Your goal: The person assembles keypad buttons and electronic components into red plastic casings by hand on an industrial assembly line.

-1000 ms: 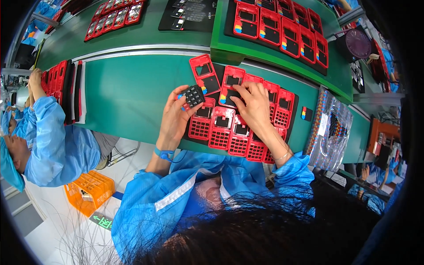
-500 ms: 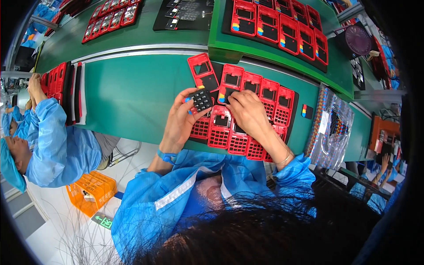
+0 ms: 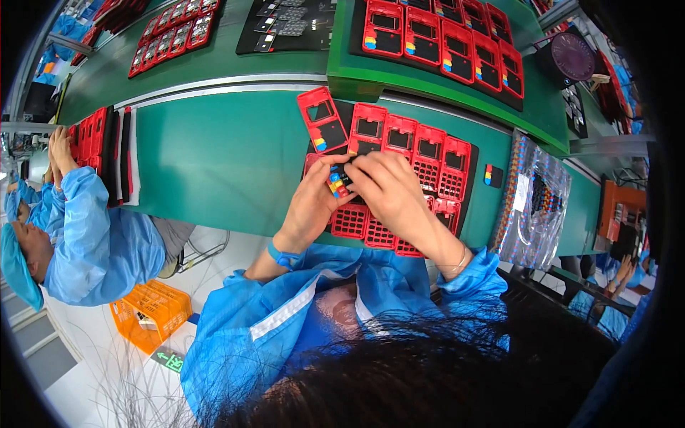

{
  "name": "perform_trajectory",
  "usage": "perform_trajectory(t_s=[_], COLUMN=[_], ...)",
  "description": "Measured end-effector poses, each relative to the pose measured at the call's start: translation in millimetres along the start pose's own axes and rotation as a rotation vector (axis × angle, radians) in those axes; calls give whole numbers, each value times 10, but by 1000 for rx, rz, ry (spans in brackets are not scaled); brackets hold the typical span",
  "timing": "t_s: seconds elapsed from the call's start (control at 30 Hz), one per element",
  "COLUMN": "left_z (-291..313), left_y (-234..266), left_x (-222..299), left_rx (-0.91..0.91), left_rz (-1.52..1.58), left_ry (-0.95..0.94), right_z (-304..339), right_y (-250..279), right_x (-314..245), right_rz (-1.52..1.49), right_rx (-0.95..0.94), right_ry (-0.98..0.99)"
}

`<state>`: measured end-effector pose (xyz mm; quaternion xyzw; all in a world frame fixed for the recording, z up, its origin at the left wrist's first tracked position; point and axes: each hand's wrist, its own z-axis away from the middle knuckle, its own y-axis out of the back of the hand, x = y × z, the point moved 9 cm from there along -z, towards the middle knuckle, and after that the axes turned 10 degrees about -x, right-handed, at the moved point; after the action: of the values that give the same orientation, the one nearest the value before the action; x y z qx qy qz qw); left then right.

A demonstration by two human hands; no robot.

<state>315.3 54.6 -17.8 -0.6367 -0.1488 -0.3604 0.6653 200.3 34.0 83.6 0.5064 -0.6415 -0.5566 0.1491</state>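
Observation:
Over the left end of a group of red phone housings (image 3: pixel 452 167), my left hand (image 3: pixel 308 207) is closed round a small rubber keypad (image 3: pixel 337 181), black with blue, yellow and red keys. Bent fingers of my right hand (image 3: pixel 391 191) meet at the keypad's right side and hide part of it. Under my hands the housings lie in rows on a black tray, some with bare key holes, others with black keypads in them. One loose red housing (image 3: pixel 322 120) with a black keypad lies tilted at the tray's far left corner.
To the right lie a single keypad (image 3: pixel 494 175) and a clear bag of keypads (image 3: pixel 531 203). Beyond, a raised green shelf (image 3: pixel 442 82) carries more red housings. A co-worker in blue (image 3: pixel 100 221) sits at left, near an orange crate (image 3: pixel 150 314).
My right hand has moved left from a housing in the far row to the keypad in my left hand. The keypad has turned, its coloured keys now showing. The view has shifted slightly.

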Motion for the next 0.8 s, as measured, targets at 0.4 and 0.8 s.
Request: perform_trajectory(t_s=[0.4, 0.8], left_z=[40, 28], left_y=[62, -178], left_x=[-163, -391], left_rx=[-15, -123], left_rz=[16, 120], left_ry=[75, 127], right_z=[570, 578], right_y=[279, 165], right_x=[161, 52], right_rz=[-343, -24], right_rx=[263, 259], right_ry=[-276, -219])
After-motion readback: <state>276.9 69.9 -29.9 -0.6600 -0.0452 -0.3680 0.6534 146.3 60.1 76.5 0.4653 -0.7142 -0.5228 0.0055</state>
